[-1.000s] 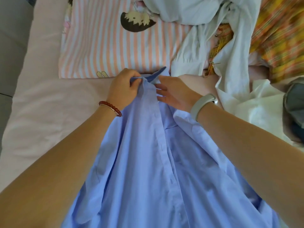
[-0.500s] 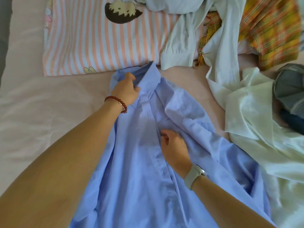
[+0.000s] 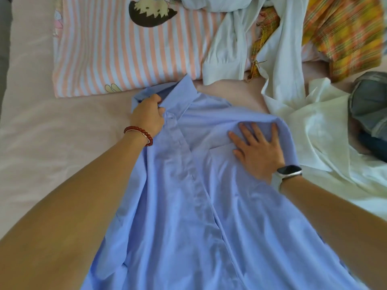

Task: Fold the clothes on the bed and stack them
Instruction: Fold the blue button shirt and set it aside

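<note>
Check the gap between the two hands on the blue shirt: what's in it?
In the head view, only the blue shirt itself: its button placket and collar front run between the left hand, gripping the collar, and the right hand, pressed flat.

Open pink sheet (image 3: 41,143) lies left of the blue shirt (image 3: 188,206). Striped pillow (image 3: 125,55) blocks ahead; white garments (image 3: 314,122) crowd the right side.

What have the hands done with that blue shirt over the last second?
The right hand let go of the collar, moved down and out, and now presses flat on the blue shirt near its shoulder, which is spread wider. The left hand still grips the collar.
</note>
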Tool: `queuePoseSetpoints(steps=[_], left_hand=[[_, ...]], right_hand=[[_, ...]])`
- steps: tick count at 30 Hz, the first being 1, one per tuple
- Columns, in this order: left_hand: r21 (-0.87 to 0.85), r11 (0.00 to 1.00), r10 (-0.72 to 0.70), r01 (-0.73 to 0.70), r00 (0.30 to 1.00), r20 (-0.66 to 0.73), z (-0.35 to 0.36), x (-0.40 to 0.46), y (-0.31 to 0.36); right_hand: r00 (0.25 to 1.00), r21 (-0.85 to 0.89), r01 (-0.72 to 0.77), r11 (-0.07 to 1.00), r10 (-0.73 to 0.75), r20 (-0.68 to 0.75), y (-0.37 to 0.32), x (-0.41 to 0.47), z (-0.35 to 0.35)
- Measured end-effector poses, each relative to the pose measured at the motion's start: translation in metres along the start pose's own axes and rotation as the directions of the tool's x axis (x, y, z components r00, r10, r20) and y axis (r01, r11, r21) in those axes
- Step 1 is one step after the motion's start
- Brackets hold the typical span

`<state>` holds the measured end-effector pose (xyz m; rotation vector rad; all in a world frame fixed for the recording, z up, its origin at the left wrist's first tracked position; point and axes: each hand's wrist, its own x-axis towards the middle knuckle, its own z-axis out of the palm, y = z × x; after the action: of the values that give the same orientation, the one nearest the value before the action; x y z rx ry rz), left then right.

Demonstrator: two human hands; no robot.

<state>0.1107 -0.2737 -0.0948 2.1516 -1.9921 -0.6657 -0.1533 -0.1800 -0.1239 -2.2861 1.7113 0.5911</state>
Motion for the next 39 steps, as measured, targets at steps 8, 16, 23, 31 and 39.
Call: queuePoseSetpoints(steps=[8, 16, 23, 31, 39], left_hand=[[-0.138, 0.990, 0.002, -0.007, 0.999, -0.039, 0.016, 0.007, 0.016], [0.122, 0.924, 0.379, -0.363, 0.914, -0.146, 0.024, -0.061, 0.009], [0.321, 0.903, 0.140, -0.286, 0.901, 0.410, 0.060, -0.081, -0.006], [0.200, 0.931, 0.280, -0.305, 0.949, 0.146, 0.050, -0.141, 0.011], [0.169, 0.893, 0.323, -0.416, 0.857, 0.400, 0.104, -0.316, 0.010]], right_hand=[[0.935, 0.085, -0.145, 0.986, 0.165, -0.313, 0.006, 0.018, -0.018], [0.840, 0.400, 0.218, 0.890, 0.038, -0.542, -0.097, -0.066, 0.017], [0.928, 0.148, 0.228, 0.962, -0.169, -0.331, -0.110, -0.106, 0.066], [0.819, 0.387, 0.207, 0.899, 0.057, -0.571, -0.099, -0.135, 0.051], [0.892, 0.671, -0.103, 0.735, 0.366, -0.264, -0.118, -0.277, 0.109]])
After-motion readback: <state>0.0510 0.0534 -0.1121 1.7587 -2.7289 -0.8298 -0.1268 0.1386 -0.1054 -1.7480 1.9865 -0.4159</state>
